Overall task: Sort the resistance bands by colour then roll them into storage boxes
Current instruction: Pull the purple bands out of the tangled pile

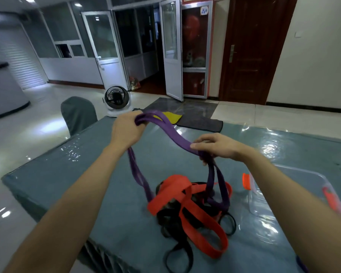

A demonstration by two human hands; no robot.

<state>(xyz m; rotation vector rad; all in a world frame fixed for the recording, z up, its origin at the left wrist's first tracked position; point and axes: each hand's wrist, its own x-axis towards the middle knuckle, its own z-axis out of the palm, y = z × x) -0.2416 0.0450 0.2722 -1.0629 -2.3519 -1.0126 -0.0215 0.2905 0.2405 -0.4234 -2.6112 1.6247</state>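
Note:
I hold a purple resistance band (173,134) up over the table. My left hand (126,131) grips one bunched end at the upper left. My right hand (215,146) pinches it further along, to the right. From both hands its loops hang down into a tangled pile on the table. In that pile lie a red band (197,213) and black bands (177,251), with the purple loops threaded among them. A clear storage box (295,196) with orange clips stands at the right.
The table (98,174) has a grey-green cover under clear plastic. A grey chair (77,115) stands at its far left corner. A dark and yellow cloth (199,121) lies at the far edge. A white floor fan (117,101) stands beyond.

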